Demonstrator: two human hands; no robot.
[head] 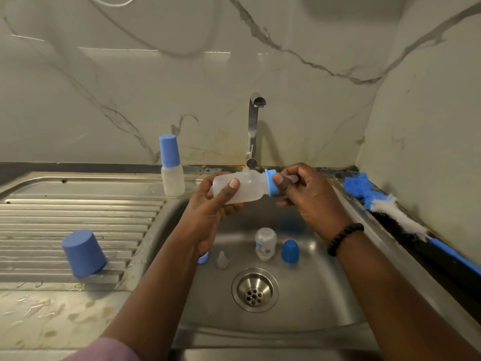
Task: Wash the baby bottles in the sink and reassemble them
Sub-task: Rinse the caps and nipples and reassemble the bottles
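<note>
Home kitchen: steel sink [325,295], ribbed drainboard [78,212], tap [253,126], marble-look splashback [156,87].

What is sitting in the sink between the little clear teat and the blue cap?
In the head view, a small clear bottle stands between the teat and the blue cap, on the sink floor just behind the drain.

The steel sink [325,303] holds, on its basin floor near the drain [254,290], a small clear bottle [265,243] upright, a blue cap [290,251] just beside it, a clear teat [222,260] and a blue ring [203,258] partly hidden by an arm; the ribbed drainboard [78,212] carries an upturned blue cup [83,253]; a capped bottle [171,166] stands at its back edge; a blue-and-white brush [390,212] lies along the right ledge.
</note>
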